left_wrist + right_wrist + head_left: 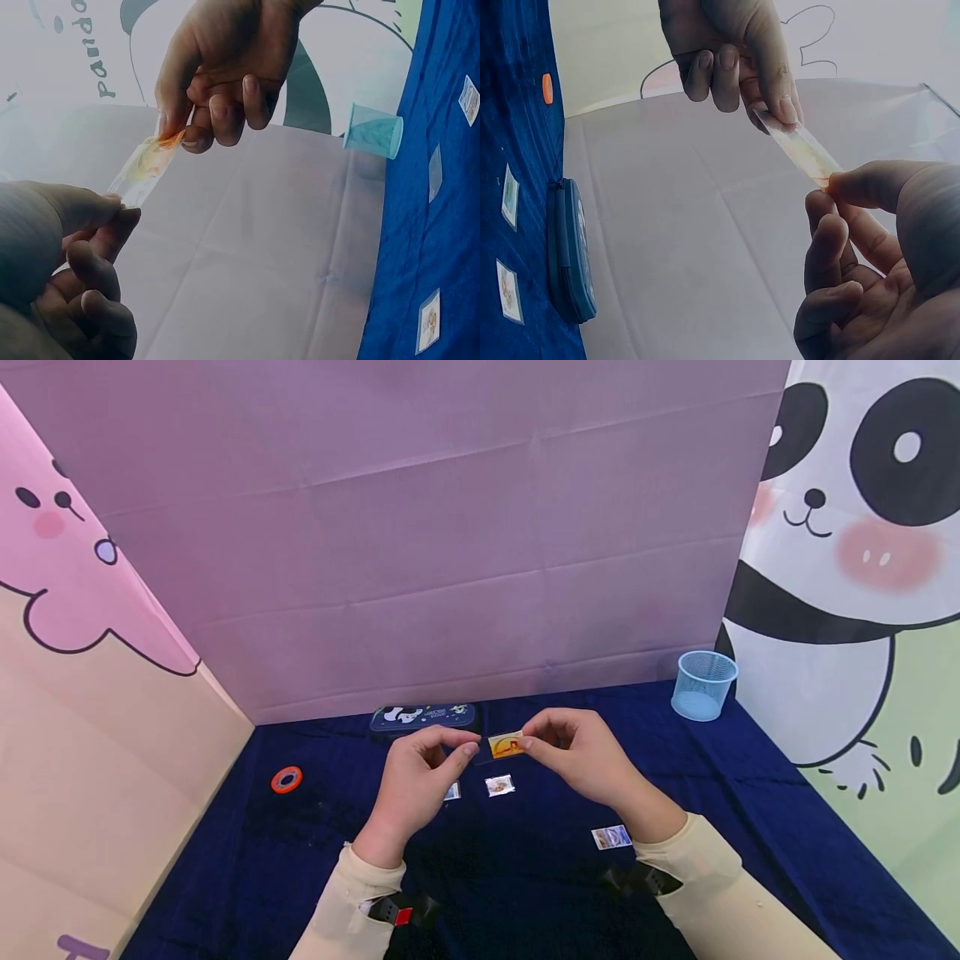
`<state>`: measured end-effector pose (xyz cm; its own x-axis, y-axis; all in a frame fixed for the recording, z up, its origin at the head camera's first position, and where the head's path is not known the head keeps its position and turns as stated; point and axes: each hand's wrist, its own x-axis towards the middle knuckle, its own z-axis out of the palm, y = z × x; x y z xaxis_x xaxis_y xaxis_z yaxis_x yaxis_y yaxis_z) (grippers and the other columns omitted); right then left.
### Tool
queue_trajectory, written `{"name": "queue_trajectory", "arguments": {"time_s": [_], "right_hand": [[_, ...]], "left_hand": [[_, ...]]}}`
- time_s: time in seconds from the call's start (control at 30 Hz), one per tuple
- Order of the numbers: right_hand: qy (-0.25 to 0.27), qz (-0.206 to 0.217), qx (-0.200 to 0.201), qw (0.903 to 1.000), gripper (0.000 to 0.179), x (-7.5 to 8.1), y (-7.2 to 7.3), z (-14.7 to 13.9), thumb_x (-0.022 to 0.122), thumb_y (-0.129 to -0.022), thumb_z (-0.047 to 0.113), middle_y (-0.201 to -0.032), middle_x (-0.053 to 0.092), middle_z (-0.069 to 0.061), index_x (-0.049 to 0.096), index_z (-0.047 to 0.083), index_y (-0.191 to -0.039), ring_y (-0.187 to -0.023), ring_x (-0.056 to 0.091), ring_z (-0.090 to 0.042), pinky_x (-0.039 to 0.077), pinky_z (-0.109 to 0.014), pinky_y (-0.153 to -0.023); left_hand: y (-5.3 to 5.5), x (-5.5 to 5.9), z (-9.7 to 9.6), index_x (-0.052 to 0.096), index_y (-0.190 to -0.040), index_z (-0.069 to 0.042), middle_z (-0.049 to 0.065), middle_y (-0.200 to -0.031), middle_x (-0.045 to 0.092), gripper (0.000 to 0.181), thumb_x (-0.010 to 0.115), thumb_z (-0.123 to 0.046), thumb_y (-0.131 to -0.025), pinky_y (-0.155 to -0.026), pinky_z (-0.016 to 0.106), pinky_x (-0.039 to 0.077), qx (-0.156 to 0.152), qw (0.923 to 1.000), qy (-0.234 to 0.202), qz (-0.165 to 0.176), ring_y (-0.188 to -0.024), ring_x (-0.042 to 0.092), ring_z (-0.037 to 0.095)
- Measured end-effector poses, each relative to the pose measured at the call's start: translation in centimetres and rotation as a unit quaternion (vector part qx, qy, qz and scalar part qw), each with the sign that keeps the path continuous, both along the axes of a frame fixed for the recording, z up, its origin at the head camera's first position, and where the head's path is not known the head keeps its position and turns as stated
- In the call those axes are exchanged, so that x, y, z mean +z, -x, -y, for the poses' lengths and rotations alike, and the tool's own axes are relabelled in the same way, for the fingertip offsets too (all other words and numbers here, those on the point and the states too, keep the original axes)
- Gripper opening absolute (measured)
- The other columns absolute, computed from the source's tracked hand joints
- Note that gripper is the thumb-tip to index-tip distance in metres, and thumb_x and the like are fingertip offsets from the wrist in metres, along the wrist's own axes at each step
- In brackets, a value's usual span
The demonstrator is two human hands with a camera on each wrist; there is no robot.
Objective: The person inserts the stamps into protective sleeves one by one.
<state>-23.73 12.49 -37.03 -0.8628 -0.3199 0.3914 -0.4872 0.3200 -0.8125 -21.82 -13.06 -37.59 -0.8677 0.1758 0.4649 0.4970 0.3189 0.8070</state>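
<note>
Dark blue surface point(225, 868) lies under both hands. Left hand point(420, 777) and right hand point(588, 756) raised over it, both pinching narrow with thumb and fingertips, one at each end of the same yellow card point(506, 745). Blue pencil case point(423, 717): just beyond left hand. Light blue mesh basket point(703, 692): well apart, beyond right hand and to its right. Orange ring point(276, 786): well left of left hand. Printed cards lie on the surface: one point(500, 786) between the hands, this side of the yellow card; one point(453, 792) partly hidden by left hand; one point(611, 837) by the right wrist. Key relation: yellow card's long axis runs hand to hand, so both are at it; yellow print sits closer to right fingertips, clear film point(133, 190) toward left. Film edges too small to tell.
</note>
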Motion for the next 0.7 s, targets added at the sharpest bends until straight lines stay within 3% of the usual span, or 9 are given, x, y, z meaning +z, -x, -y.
{"name": "queue_trajectory", "arguments": {"time_s": [0.27, 0.7], "right_hand": [[0.004, 0.006, 0.008, 0.9999, 0.009, 0.03, 0.0, 0.08, 0.073, -0.101, 0.017, -0.097, 0.071, -0.004, 0.077, 0.011, -0.106, -0.077, 0.059, -0.024, 0.049, -0.028, -0.065], [-0.001, 0.016, 0.008, 0.9998, 0.008, 0.27, -0.08, 0.09, 0.073, -0.1, 0.015, -0.097, 0.072, -0.004, 0.077, 0.011, -0.106, -0.077, 0.059, -0.025, 0.048, -0.028, -0.064]], "left_hand": [[0.1, 0.03, -0.01, 0.082, -0.106, -0.022, 0.001, -0.077, 0.06, 0.01, 0.077, -0.024, -0.098, -0.047, 0.026, 0.036, 0.014, 0.9999, -0.004, 0.0, -0.056, 0.045, 0.022], [0.12, 0.07, 0.12, 0.082, -0.104, -0.02, 0.002, -0.074, 0.057, 0.01, 0.077, -0.026, -0.098, -0.047, 0.026, 0.034, 0.018, 0.9997, -0.015, 0.002, -0.056, 0.044, 0.021]]}}
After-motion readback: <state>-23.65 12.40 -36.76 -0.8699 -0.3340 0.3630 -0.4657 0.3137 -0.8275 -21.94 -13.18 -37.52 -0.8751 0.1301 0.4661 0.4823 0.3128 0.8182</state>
